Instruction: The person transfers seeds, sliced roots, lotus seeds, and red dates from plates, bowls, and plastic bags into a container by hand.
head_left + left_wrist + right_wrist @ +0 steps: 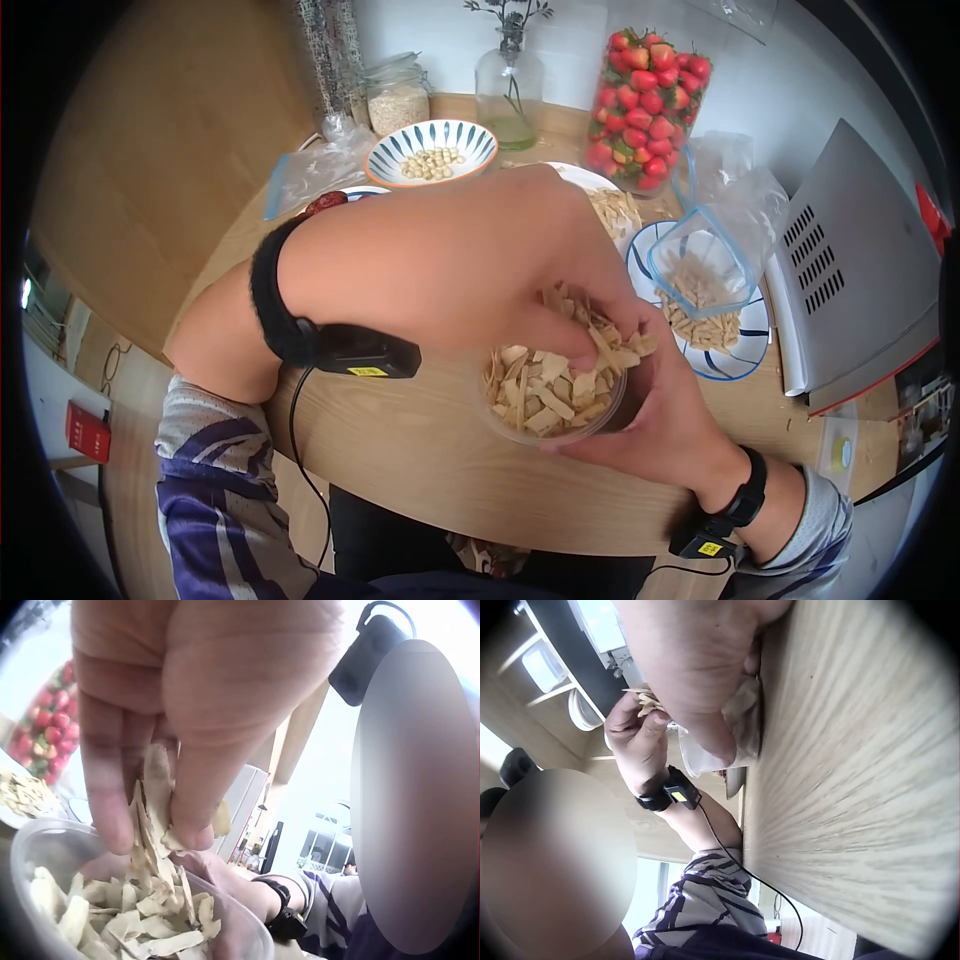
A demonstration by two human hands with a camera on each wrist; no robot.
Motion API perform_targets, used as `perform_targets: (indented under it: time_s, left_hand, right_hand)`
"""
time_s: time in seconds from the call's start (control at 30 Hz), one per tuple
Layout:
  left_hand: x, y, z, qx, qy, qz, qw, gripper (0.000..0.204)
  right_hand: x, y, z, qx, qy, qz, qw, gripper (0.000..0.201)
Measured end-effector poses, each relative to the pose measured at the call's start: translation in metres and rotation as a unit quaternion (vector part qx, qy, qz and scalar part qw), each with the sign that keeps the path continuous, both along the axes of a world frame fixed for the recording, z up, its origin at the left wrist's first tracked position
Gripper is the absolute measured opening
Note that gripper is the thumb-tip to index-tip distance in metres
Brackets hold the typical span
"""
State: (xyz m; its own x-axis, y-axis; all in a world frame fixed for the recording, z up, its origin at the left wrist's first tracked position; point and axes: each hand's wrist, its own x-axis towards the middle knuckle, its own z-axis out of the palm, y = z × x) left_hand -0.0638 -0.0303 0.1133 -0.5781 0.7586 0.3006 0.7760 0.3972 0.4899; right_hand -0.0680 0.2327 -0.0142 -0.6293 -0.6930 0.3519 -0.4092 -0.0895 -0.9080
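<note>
My left hand (540, 260) reaches across from the left and pinches a bunch of pale dried slices (155, 817) between thumb and fingers. They are held just over a round clear plastic tub (255, 939), which contains many more such slices (548, 392). Around the tub's right side curls my right hand (665, 425), gripping it. In the right wrist view the tub (697, 754) stands close by the wooden tabletop, its wall partly covered by the right hand's fingers. My left forearm hides part of the table behind it in the head view.
A blue-rimmed plate (735, 367) with pale pieces and a clear square container (705, 250) is at the right, beside a grey vented panel (840, 260). Behind stand a patterned bowl (380, 165) of round seeds, a vase (510, 95), a grain jar (398, 100) and a strawberry-filled container (650, 110).
</note>
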Motion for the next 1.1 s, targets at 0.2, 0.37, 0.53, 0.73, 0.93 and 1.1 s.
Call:
perform_targets:
  time_s: [0.2,0.37,0.53,0.73,0.93,1.1]
  left_hand:
    - [-0.011,-0.002,0.017,0.042,-0.073,0.080,0.993,0.033]
    - [-0.052,-0.011,0.002,0.157,-0.097,0.161,0.970,0.033]
    - [-0.091,-0.021,-0.024,-0.019,0.106,0.223,0.969,0.040]
    - [-0.087,-0.022,-0.027,-0.013,0.111,0.206,0.972,0.036]
    - [-0.041,-0.007,-0.003,-0.011,0.240,0.174,0.955,0.025]
    - [0.010,0.007,-0.004,-0.100,0.055,0.010,0.993,0.032]
  right_hand:
    - [0.001,0.000,-0.005,0.008,-0.019,-0.018,1.000,0.123]
    - [0.003,-0.001,0.000,0.029,-0.022,-0.027,0.999,0.125]
    - [0.003,0.000,0.001,0.036,-0.015,-0.021,0.999,0.126]
    - [0.002,0.001,0.000,0.042,-0.007,-0.020,0.999,0.125]
    - [0.000,0.003,-0.003,0.023,0.004,-0.014,1.000,0.125]
    - [-0.003,0.001,-0.001,-0.001,0.007,0.007,1.000,0.121]
